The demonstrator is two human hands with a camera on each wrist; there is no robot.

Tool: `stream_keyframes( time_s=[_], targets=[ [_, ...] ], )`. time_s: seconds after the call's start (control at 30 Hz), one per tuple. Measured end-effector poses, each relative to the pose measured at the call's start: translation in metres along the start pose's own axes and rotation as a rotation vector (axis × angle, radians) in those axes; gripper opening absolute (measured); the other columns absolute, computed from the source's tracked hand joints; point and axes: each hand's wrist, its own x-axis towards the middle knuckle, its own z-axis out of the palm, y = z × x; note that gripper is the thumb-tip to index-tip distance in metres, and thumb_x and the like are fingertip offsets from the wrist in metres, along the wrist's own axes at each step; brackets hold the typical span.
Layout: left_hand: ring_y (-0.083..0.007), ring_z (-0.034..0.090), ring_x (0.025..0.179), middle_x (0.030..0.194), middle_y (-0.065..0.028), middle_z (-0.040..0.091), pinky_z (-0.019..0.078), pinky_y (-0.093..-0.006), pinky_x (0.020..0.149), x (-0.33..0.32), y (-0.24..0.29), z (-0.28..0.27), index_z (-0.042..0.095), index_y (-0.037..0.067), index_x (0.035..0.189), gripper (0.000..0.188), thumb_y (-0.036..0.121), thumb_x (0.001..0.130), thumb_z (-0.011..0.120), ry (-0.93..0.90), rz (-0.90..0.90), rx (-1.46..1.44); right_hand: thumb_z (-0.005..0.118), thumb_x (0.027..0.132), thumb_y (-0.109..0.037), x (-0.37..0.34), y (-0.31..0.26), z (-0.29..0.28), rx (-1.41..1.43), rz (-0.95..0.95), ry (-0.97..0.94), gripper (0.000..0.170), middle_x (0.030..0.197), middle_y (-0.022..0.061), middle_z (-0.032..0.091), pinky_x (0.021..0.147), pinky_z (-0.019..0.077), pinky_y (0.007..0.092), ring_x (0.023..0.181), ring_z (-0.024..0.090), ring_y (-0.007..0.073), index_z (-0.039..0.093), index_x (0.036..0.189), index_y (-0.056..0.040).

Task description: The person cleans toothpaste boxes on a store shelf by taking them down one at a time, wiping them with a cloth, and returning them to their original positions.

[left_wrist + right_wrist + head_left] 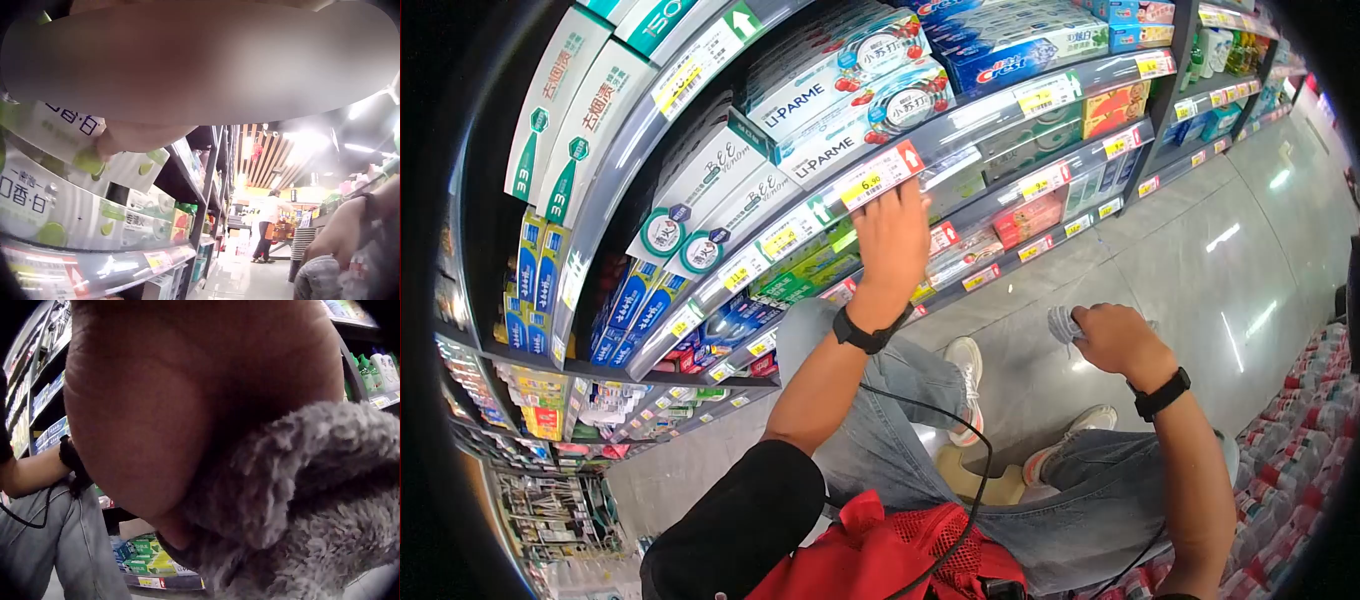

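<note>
My left hand point(893, 240) reaches in at the shelf, its fingertips hidden behind the price rail point(875, 185). In the left wrist view its thumb point(125, 139) overlaps a white toothpaste box point(69, 128) printed with limes, lying above more such boxes point(37, 200). Blur hides the other fingers, so I cannot tell whether they grip the box. Out over the floor, my right hand point(1122, 345) grips a grey fluffy cloth point(1062, 325). Up close in the right wrist view, the cloth point(325, 531) bunches beneath the palm.
Rows of toothpaste boxes point(855, 115) fill the curved shelves above the left hand. Green boxes point(800, 275) stand lower down. Shrink-wrapped bottles point(1290, 470) are stacked at the right. A cable point(985, 450) hangs across my legs. Farther along the aisle, a person point(269, 225) stands.
</note>
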Motion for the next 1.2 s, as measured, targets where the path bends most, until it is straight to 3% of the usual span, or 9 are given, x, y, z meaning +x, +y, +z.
stream_keyframes(
  time_s=[0.1,0.3,0.37,0.6,0.87,1.2],
  targets=[
    [-0.0418,0.058,0.112,0.119,-0.0229,0.062,0.0410,-0.0548,0.098,0.001,-0.010,0.006,0.058,0.005,0.132,0.048,0.023,0.089,0.070,-0.017,0.000,0.018,0.063,0.087,-0.022,0.003,-0.002,0.001,-0.014,0.012,-0.053,0.024,0.089,0.0227,0.070,0.076,0.0557,0.0500,0.084,0.069,0.0414,0.067,0.101,-0.0031],
    [-0.0447,0.056,0.119,0.129,-0.0268,0.060,0.0398,-0.0558,0.102,0.003,-0.013,0.009,0.057,0.003,0.135,0.049,0.024,0.092,0.067,-0.055,0.005,-0.015,0.064,0.088,-0.024,0.005,-0.007,0.001,-0.026,-0.003,-0.056,0.025,0.092,0.0222,0.071,0.078,0.0556,0.0491,0.087,0.070,0.0403,0.067,0.102,-0.0038],
    [-0.0453,0.056,0.119,0.129,-0.0271,0.060,0.0394,-0.0560,0.103,0.005,-0.013,0.011,0.058,0.004,0.135,0.048,0.023,0.092,0.066,-0.107,-0.013,-0.045,0.066,0.084,-0.022,0.005,-0.008,0.002,-0.006,0.001,-0.050,0.025,0.089,0.0200,0.069,0.078,0.0538,0.0492,0.087,0.067,0.0395,0.065,0.100,-0.0034],
    [-0.0459,0.055,0.119,0.126,-0.0275,0.062,0.0394,-0.0567,0.104,0.008,-0.018,0.018,0.059,0.005,0.136,0.045,0.018,0.093,0.064,-0.058,0.029,0.018,0.066,0.084,-0.023,0.002,-0.007,0.002,-0.017,0.018,-0.070,0.026,0.087,0.0204,0.069,0.077,0.0540,0.0491,0.086,0.067,0.0399,0.065,0.100,-0.0026],
    [-0.0455,0.056,0.119,0.126,-0.0276,0.062,0.0389,-0.0569,0.104,0.010,-0.009,0.009,0.059,0.004,0.135,0.053,0.025,0.088,0.071,-0.115,0.008,-0.082,0.064,0.088,-0.026,-0.001,-0.007,0.002,-0.030,0.012,-0.079,0.026,0.090,0.0202,0.072,0.077,0.0557,0.0486,0.087,0.070,0.0388,0.068,0.102,-0.0047],
    [-0.0459,0.055,0.122,0.129,-0.0274,0.060,0.0410,-0.0525,0.105,0.009,-0.010,0.015,0.055,0.008,0.140,0.058,0.021,0.087,0.073,-0.111,0.023,-0.055,0.064,0.089,-0.027,0.000,-0.013,0.002,-0.022,0.023,-0.105,0.027,0.092,0.0195,0.072,0.078,0.0564,0.0481,0.088,0.070,0.0389,0.069,0.103,-0.0052]
  ],
)
